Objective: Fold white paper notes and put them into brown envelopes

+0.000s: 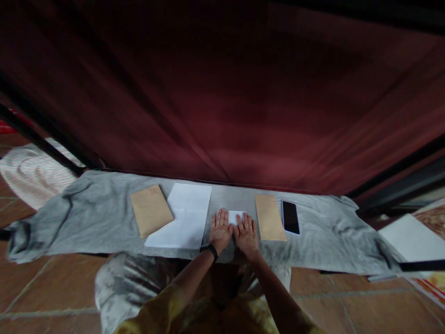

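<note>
A small folded white paper (237,216) lies on the grey cloth in front of me. My left hand (220,229) rests flat on its left part, fingers stretched out and pointing away from me. On the right part lies my right hand (246,233), also flat with the fingers extended. The two thumbs come close together at the paper's near edge, and the hands cover much of it. A brown envelope (270,217) is just right of my right hand. Left of my left hand are large white sheets (187,215).
Brown envelopes (151,208) overlap the white sheets at the left. A phone (290,217) with a dark screen lies right of the single envelope. The grey cloth (330,232) covers a long narrow surface, backed by a dark red fabric panel (243,116). A white board (413,239) is at far right.
</note>
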Available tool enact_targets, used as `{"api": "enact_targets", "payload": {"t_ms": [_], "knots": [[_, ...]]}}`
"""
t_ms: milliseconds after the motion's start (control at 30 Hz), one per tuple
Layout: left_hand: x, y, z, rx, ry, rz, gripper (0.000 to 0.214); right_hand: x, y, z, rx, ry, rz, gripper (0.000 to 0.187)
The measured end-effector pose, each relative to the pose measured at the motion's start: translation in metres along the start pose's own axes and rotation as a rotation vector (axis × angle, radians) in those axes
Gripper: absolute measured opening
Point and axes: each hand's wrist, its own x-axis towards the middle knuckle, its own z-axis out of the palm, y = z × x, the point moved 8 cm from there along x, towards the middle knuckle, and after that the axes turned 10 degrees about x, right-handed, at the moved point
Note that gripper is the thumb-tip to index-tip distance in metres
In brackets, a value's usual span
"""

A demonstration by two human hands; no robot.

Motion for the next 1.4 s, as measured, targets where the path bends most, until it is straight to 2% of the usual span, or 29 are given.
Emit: {"api": "enact_targets", "payload": {"t_ms": [167, 433, 533, 667, 833, 1000, 1133, 1233, 1400], "knots": [[-0.003, -0.002, -0.001, -0.007, -0.018, 0.03, 0.059, 0.0, 0.001, 0.001, -0.013, -0.043, 0.013, 0.052], [-0.037, 0.006, -0.005, -0.117, -0.012, 0.34, 0.055, -0.003, 0.002, 0.0, -0.026, -0.019, -0.043, 0.052], [-0.045, 0.005, -0.009, -0.129, 0.018, 0.387, 0.061, 0.0, 0.001, -0.002, -0.002, 0.005, -0.04, 0.052], [-0.047, 0.004, -0.011, -0.114, 0.028, 0.399, 0.062, 0.01, -0.014, 0.003, 0.076, -0.022, -0.031, 0.05], [-0.049, 0.007, -0.012, -0.122, 0.042, 0.436, 0.059, 0.015, -0.041, 0.017, 0.176, -0.116, -0.18, 0.05], [-0.051, 0.004, -0.01, -0.081, 0.065, 0.38, 0.057, 0.007, -0.019, 0.01, 0.131, -0.061, -0.164, 0.051], [-0.058, -0.006, -0.004, -0.03, 0.059, 0.308, 0.062, 0.0, 0.003, 0.0, 0.079, 0.011, -0.124, 0.052], [-0.059, -0.009, -0.004, 0.011, 0.057, 0.277, 0.067, -0.003, 0.009, -0.002, 0.045, 0.032, -0.103, 0.054], [-0.027, 0.011, -0.013, 0.031, 0.047, 0.339, 0.07, -0.005, 0.008, 0.0, 0.021, 0.03, -0.106, 0.055]]}}
